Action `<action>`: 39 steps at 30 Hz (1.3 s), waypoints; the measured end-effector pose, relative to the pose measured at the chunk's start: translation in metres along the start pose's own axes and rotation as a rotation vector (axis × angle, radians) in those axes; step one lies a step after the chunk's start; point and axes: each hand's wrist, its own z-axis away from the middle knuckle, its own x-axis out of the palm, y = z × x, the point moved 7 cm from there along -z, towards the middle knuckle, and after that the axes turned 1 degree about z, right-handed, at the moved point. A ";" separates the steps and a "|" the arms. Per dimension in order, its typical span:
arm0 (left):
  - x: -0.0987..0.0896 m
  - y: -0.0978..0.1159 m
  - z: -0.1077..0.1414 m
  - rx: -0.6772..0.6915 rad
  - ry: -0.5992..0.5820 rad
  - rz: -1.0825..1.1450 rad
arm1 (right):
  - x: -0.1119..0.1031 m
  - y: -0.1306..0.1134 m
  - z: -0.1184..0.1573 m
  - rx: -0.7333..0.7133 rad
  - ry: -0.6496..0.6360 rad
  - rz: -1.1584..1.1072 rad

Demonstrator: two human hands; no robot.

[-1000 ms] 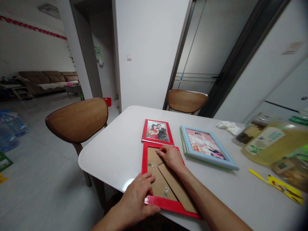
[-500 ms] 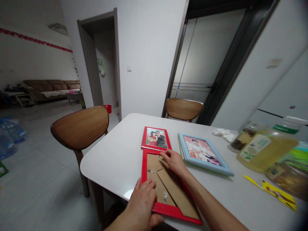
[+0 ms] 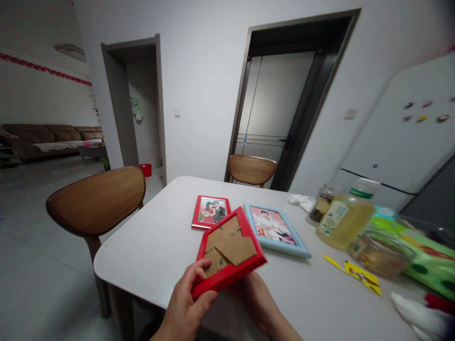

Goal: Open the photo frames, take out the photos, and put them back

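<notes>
Raised and tilted above the table, a red picture frame (image 3: pixel 231 273) shows its brown backing board, with metal clips and a stand flap. My left hand (image 3: pixel 188 296) grips its lower left corner, thumb along the front edge and fingers on the backing. Beneath the lower right side of the frame is my right hand (image 3: pixel 250 300), holding it from below; its fingers are hidden behind the frame. Just beyond lies a red-framed photo of a couple (image 3: pixel 212 211), face up. To the right, a light blue picture frame (image 3: pixel 273 227) with a photo rests on the table.
The white table (image 3: pixel 149 246) also bears a yellow card (image 3: pixel 362 277), a bottle of yellow liquid (image 3: pixel 346 218), jars (image 3: pixel 323 203), a green package (image 3: pixel 423 258) and crumpled tissues (image 3: pixel 300 202). Wooden chairs stand at the left (image 3: pixel 99 199) and far side (image 3: pixel 251 169).
The red frame has been lifted off the table and turned at a tilt. My right hand has moved from the backing clips to beneath the frame. The view has swung right.
</notes>
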 end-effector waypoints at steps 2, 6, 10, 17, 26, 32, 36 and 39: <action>0.012 0.000 -0.002 0.002 0.026 0.223 | 0.029 0.004 0.007 0.042 -0.095 -0.187; 0.036 0.012 -0.014 0.032 0.018 0.321 | 0.032 -0.014 0.009 -0.134 0.038 -0.337; 0.036 0.040 -0.042 0.090 0.077 0.413 | -0.012 -0.047 0.003 -0.285 0.186 -0.268; 0.075 0.013 -0.104 -0.103 -0.011 0.449 | -0.140 -0.113 -0.033 -0.216 0.461 0.235; 0.121 -0.045 -0.154 -0.172 0.046 -0.077 | -0.214 -0.137 -0.089 -0.144 0.528 0.756; 0.125 -0.051 -0.167 -0.207 0.020 -0.233 | -0.236 -0.129 -0.108 -0.200 0.595 0.948; 0.126 -0.025 -0.160 -0.156 -0.002 -0.210 | -0.235 -0.136 -0.099 -0.274 0.668 1.069; 0.149 -0.017 -0.099 -0.109 -0.131 -0.079 | -0.205 -0.143 -0.081 -0.399 0.702 1.155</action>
